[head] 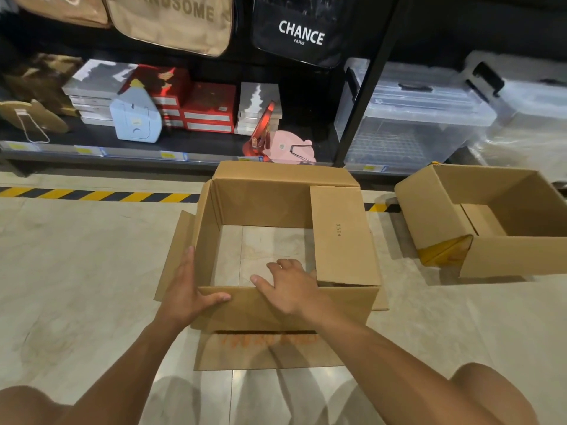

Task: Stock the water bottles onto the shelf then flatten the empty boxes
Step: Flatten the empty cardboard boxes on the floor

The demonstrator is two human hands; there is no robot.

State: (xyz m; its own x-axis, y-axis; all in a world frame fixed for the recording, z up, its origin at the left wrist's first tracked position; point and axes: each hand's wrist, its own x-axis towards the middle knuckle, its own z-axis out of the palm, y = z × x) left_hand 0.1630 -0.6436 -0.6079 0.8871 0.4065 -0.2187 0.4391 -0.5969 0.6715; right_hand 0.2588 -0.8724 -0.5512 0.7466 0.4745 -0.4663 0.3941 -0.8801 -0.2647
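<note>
An empty cardboard box [260,204] stands on the floor in front of me, its flaps open, and floor tile shows through its bottom. One flap [340,234] is folded inward on the right side. My left hand [187,289] lies against the box's near left corner, fingers straight along the outer left wall and thumb across the near wall. My right hand [291,286] rests on the near wall's top edge with its fingers hooked over the rim into the box. A second empty cardboard box [503,256] with yellow tape at one corner sits to the right. No water bottles are in view.
A low black shelf [122,148] behind the boxes holds red and grey gift boxes and small items. Clear plastic bins [423,118] stand behind a black post [365,96]. Yellow-black tape [92,194] runs along the floor. Bags hang above.
</note>
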